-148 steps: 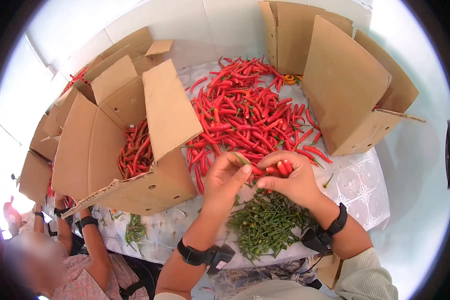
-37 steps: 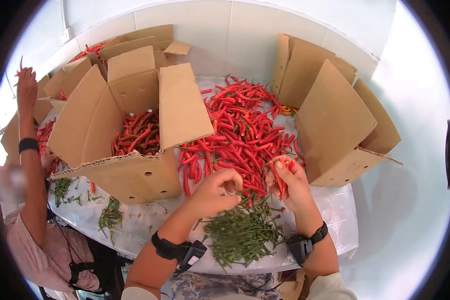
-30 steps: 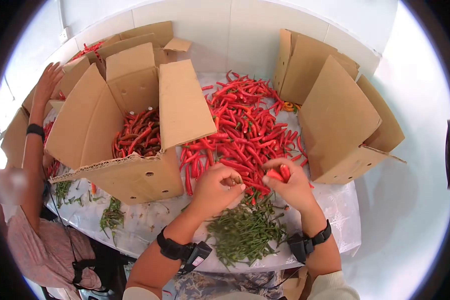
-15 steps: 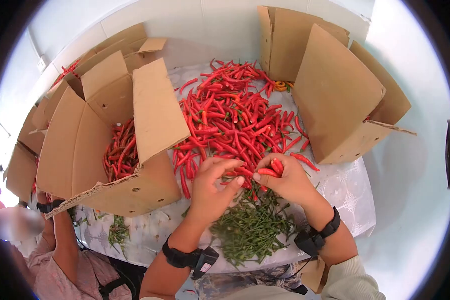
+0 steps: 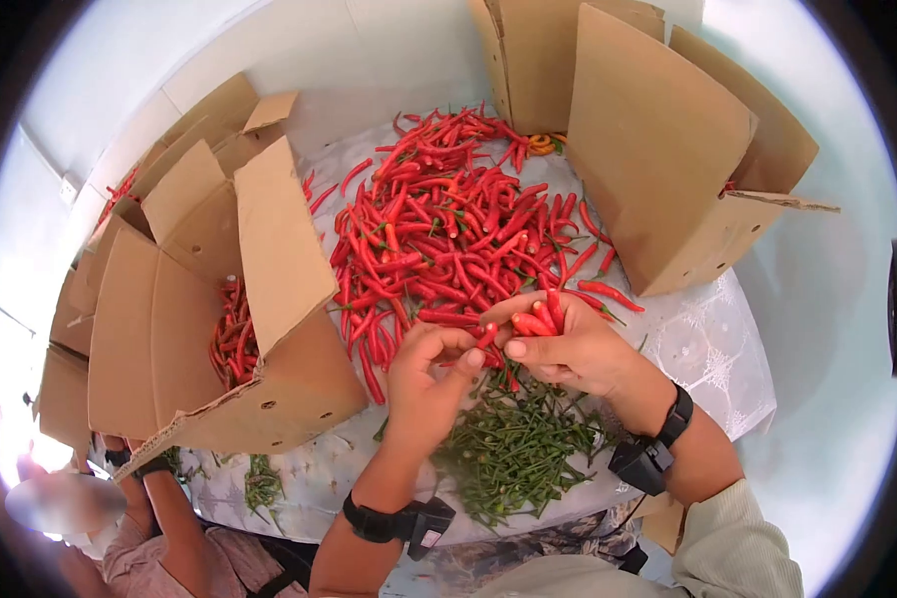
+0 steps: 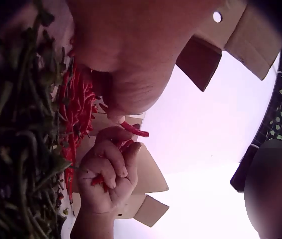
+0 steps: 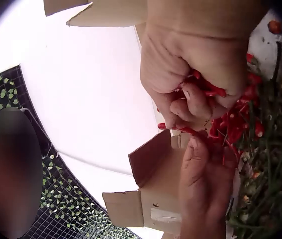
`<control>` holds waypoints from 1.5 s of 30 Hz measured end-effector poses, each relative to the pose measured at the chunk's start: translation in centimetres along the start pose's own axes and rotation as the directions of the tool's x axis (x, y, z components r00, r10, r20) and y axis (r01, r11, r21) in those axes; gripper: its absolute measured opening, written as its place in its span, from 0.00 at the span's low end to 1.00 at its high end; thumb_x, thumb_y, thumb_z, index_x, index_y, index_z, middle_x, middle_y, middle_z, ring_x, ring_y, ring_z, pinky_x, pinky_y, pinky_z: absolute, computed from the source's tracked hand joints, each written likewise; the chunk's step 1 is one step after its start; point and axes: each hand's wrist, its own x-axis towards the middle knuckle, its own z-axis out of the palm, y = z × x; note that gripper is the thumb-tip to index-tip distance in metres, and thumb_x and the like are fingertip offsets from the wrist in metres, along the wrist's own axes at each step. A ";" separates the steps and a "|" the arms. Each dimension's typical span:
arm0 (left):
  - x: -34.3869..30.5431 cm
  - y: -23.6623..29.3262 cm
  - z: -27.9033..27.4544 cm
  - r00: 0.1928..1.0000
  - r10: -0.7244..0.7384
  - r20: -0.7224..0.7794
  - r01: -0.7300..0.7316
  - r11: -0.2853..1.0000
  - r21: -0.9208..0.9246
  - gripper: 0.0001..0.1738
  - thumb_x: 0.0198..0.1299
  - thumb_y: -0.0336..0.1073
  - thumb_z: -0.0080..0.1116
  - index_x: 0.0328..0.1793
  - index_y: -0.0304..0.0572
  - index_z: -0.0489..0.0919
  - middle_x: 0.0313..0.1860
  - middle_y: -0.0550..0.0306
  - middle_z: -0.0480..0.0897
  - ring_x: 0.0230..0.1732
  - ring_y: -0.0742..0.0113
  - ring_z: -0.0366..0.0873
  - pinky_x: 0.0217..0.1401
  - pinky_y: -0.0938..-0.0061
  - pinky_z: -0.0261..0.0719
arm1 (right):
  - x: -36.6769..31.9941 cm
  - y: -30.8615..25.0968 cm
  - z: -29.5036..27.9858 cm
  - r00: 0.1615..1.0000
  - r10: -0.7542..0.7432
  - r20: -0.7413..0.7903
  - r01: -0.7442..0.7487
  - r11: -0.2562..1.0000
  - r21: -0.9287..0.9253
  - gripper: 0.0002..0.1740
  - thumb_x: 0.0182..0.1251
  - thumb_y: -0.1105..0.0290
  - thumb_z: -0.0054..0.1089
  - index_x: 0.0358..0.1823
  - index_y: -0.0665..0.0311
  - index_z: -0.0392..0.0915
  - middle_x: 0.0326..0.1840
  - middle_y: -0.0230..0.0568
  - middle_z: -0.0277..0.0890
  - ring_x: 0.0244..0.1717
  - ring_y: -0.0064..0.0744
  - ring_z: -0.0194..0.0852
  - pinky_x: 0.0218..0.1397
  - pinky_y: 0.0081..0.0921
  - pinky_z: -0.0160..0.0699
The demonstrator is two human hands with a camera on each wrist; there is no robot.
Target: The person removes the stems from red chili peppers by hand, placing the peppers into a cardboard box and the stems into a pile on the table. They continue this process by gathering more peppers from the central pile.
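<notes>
In the head view, my left hand (image 5: pixel 424 384) pinches one end of a red chili (image 5: pixel 487 336) between thumb and fingertips, and its stem end cannot be made out. Beside it, my right hand (image 5: pixel 583 349) grips several red chilies (image 5: pixel 538 321) in curled fingers, its fingertips meeting the pinched chili. The right wrist view shows the right hand (image 7: pixel 195 64) curled round these chilies. A large heap of red chilies (image 5: pixel 438 229) lies behind both hands. Below them is a pile of green stems (image 5: pixel 518 453).
A cardboard box (image 5: pixel 289 394) holding red chilies stands left, with more boxes behind it. Another box (image 5: pixel 657 149) stands right, near a few orange chilies (image 5: pixel 543 145). A small stem pile (image 5: pixel 263 485) lies left. Another person's forearm (image 5: pixel 177 528) is at the lower left.
The head view has turned, shifting the scene. My left fingertips have closed on a chili against the right hand, which keeps its bunch. The other person's raised arm has come down since a second ago.
</notes>
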 end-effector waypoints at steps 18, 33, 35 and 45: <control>0.1 1.9 0.2 0.968 0.138 0.210 -0.245 0.707 0.663 0.11 0.45 0.29 0.69 0.37 0.42 0.81 0.39 0.55 0.76 0.45 0.54 0.73 0.50 0.63 0.70 | 1.5 0.1 -1.4 0.918 -0.188 -0.348 0.282 0.928 0.242 0.08 0.72 0.66 0.58 0.43 0.61 0.71 0.31 0.36 0.80 0.35 0.33 0.84 0.39 0.29 0.85; -0.7 1.3 1.0 0.988 0.152 -0.004 -0.150 0.976 0.161 0.11 0.62 0.34 0.64 0.46 0.37 0.76 0.38 0.56 0.80 0.39 0.70 0.77 0.45 0.75 0.75 | 0.2 1.6 0.6 0.985 -0.033 -0.171 -0.008 0.972 -0.233 0.16 0.56 0.63 0.76 0.39 0.61 0.77 0.23 0.25 0.75 0.16 0.12 0.67 0.17 0.12 0.62; -0.7 1.7 1.1 0.988 0.151 0.025 -0.153 0.973 0.175 0.13 0.61 0.35 0.66 0.46 0.37 0.77 0.37 0.55 0.80 0.39 0.68 0.77 0.45 0.74 0.75 | 0.4 1.5 0.5 0.976 -0.114 -0.188 0.063 0.964 -0.259 0.15 0.59 0.63 0.73 0.39 0.61 0.77 0.25 0.27 0.76 0.18 0.13 0.70 0.17 0.13 0.63; 1.3 -0.2 -1.1 0.956 0.284 -0.069 -0.148 0.674 0.724 0.20 0.53 0.29 0.65 0.53 0.39 0.77 0.49 0.50 0.77 0.52 0.54 0.75 0.57 0.64 0.72 | 0.9 -0.4 -1.5 0.903 -0.109 -0.415 0.173 0.978 0.120 0.14 0.68 0.59 0.64 0.42 0.59 0.72 0.33 0.33 0.78 0.30 0.23 0.80 0.29 0.22 0.81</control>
